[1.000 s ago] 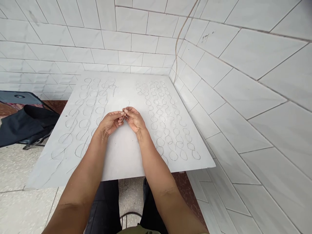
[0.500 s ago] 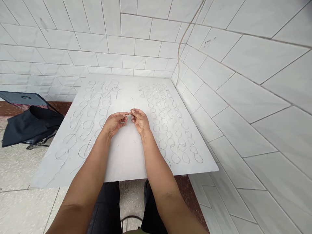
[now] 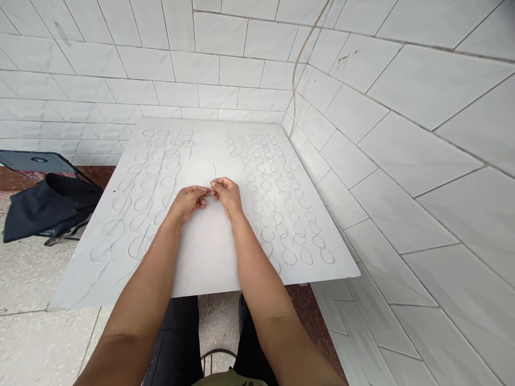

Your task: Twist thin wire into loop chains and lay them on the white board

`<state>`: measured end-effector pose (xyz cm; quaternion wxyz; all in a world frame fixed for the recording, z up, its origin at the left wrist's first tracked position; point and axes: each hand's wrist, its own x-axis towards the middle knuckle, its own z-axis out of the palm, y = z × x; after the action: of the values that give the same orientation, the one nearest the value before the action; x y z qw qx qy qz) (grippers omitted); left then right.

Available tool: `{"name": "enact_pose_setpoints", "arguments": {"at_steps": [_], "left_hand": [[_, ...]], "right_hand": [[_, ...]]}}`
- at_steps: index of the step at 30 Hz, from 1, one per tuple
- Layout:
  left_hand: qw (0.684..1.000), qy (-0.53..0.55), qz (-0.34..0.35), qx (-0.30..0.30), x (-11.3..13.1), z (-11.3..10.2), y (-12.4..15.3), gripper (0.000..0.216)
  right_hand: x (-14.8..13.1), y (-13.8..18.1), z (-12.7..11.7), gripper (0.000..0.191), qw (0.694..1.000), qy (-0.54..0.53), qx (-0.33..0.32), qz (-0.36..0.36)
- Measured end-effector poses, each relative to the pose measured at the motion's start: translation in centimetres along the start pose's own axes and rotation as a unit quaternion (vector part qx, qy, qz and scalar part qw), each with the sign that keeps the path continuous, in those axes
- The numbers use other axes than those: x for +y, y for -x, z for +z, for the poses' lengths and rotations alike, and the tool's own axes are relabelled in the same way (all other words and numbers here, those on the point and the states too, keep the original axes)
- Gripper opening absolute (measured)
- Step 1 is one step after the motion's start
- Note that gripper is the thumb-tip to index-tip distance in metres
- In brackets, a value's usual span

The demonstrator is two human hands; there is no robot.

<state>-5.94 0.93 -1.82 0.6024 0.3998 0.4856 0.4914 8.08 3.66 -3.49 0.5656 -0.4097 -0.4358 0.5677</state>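
Observation:
Over the middle of the white tabletop (image 3: 201,262), my two hands meet fingertip to fingertip. A thin dark strand (image 3: 214,169), like fine wire or thread, rises from between the fingers and points away from me. My right hand (image 3: 228,194) is closed, pinching the strand between thumb and forefinger. Close beside it, my left hand (image 3: 190,203) is closed in a pinch too, at the strand's lower part, which the fingers largely hide. To the left lie rows of loops (image 3: 113,228) with longer strands among them. Smaller loops (image 3: 288,256) form rows on the right.
White tiled walls (image 3: 257,37) meet behind and to the right of the table. A cable (image 3: 294,86) runs down the corner. On the floor at left stands a folding chair (image 3: 36,159) with dark cloth (image 3: 44,209) over it.
The strand now stands out more clearly beyond my fingertips. My right hand has shifted slightly left and turned a little, staying against the left. The view has tilted slightly.

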Motion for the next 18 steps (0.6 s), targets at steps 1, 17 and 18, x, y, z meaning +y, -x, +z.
{"name": "enact_pose_setpoints", "arguments": {"at_steps": [1, 17, 18], "left_hand": [[1.000, -0.016, 0.004, -0.001, 0.0, 0.0, 0.0, 0.017], [0.995, -0.005, -0.013, -0.095, 1.3, -0.4, 1.0, 0.027], [0.993, 0.017, -0.016, -0.115, 1.3, -0.3, 1.0, 0.025]], "right_hand": [[0.0, 0.0, 0.0, 0.012, 1.000, 0.003, -0.002, -0.002], [-0.8, 0.1, -0.8, 0.027, 0.981, -0.141, -0.117, 0.062], [-0.8, 0.1, -0.8, 0.027, 0.979, -0.149, -0.125, 0.060]]}}
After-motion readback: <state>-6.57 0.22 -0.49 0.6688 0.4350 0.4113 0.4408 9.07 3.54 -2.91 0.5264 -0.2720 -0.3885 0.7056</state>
